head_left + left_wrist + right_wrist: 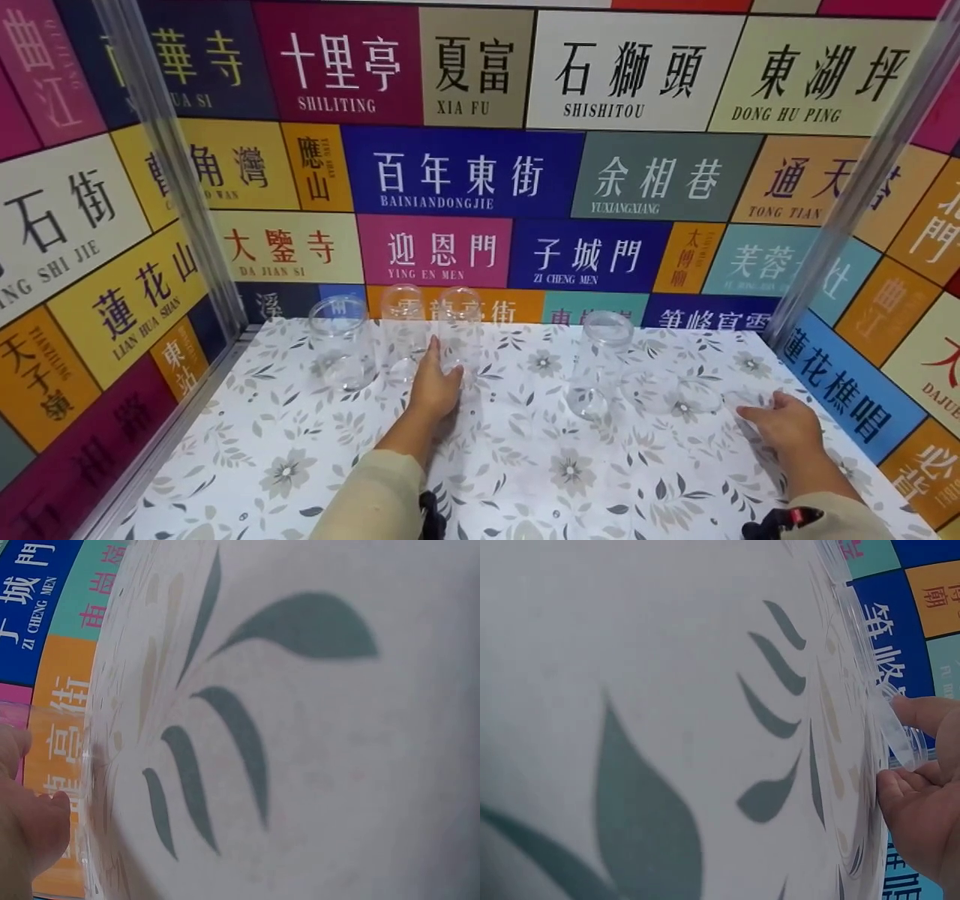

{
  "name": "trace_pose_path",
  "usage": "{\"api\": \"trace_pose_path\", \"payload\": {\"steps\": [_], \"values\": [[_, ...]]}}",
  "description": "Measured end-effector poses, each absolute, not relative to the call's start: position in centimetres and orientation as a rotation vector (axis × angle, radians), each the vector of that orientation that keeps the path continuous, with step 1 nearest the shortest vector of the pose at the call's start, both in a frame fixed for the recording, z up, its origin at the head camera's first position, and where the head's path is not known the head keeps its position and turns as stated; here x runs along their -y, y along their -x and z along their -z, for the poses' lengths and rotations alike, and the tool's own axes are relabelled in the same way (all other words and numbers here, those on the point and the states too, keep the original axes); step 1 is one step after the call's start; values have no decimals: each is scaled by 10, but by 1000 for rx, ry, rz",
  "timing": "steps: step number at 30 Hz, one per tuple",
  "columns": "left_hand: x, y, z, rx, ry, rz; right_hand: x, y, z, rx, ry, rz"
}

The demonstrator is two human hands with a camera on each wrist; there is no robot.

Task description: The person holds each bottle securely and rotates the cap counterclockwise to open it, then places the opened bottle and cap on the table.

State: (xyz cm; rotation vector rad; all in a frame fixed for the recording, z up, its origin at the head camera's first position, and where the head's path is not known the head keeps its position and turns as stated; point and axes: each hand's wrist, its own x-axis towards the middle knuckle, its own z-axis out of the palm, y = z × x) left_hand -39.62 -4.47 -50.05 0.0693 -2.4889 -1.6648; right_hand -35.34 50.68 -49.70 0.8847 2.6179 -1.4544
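In the head view my left hand reaches up to a pair of tall clear jars, the left one and the right one. Its index finger points straight up between them and its thumb stands apart, right at the right jar. Clear plastic also shows behind its fingers in the left wrist view. At the right, my right hand pinches a clear round lid at the edge, thumb above and fingers below. The lid is tilted, close over the table.
A wide clear jar stands at the left, and another clear jar right of centre. Beside that one, clear lids lie on the flower-patterned tabletop. A wall of colourful name panels closes off the back.
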Motion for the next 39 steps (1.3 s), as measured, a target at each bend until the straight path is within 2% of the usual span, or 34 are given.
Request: {"api": "trace_pose_path", "payload": {"steps": [20,39], "values": [[48,396,505,2481,-72,1570,-504,345,498,-2610,-823,1500],[43,365,489,2351,-91,1622,-469,339,476,-2779,-594,1654]]}}
